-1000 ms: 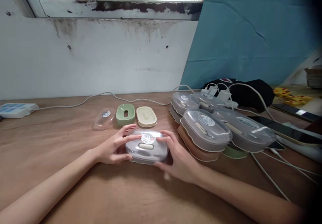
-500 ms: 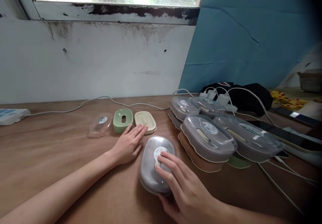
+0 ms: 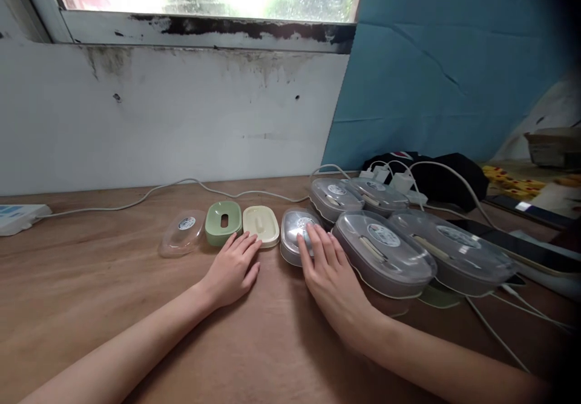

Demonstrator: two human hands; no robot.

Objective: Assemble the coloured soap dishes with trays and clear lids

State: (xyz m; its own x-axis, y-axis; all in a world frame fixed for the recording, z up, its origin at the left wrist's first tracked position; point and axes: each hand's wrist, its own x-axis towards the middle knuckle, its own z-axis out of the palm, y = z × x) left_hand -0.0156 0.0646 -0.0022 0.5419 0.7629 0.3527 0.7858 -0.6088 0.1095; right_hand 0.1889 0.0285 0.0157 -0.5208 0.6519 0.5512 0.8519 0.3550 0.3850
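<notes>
In the head view my left hand [image 3: 233, 271] lies flat on the table, fingers stretched out. Its fingertips touch the near edges of a small green soap-box tray [image 3: 223, 219] with a slot in its middle and a cream ridged tray [image 3: 262, 225] beside it. To their left lies a clear plastic lid [image 3: 175, 243] with a round sticker. My right hand [image 3: 333, 271] rests over a small box with a translucent grey lid [image 3: 290, 234], its fingers extended across the lid and sticker. The right thumb is hidden. Right of that box stand several similar lidded boxes [image 3: 385, 255].
Behind the boxes are white plugs [image 3: 402, 183] and a black cloth item [image 3: 454, 180]. A white cable [image 3: 149, 195] runs along the wall from a power strip [image 3: 20, 219]. Dark phones [image 3: 512, 243] lie at the far right.
My right hand has moved the grey-lidded box away from me and set it right of the cream tray, against the other boxes. My left hand stays about where it was.
</notes>
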